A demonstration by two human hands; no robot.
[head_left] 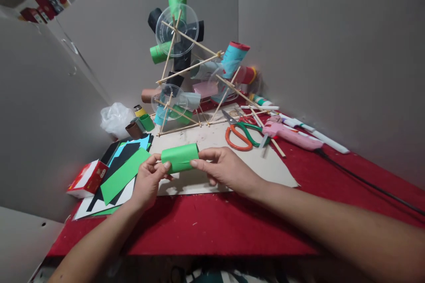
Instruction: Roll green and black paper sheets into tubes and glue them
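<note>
green paper tube [179, 158], ends pinched between fingers [210, 154], left hand [150, 179] one side, right hand [230, 169] opposite

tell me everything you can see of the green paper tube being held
The green tube looks like paper rolled into a short cylinder, with a seam line low on its near side. It is held roughly sideways, its right end slightly higher, above the pale board. The left hand pinches its left end and the right hand its right end.
</note>
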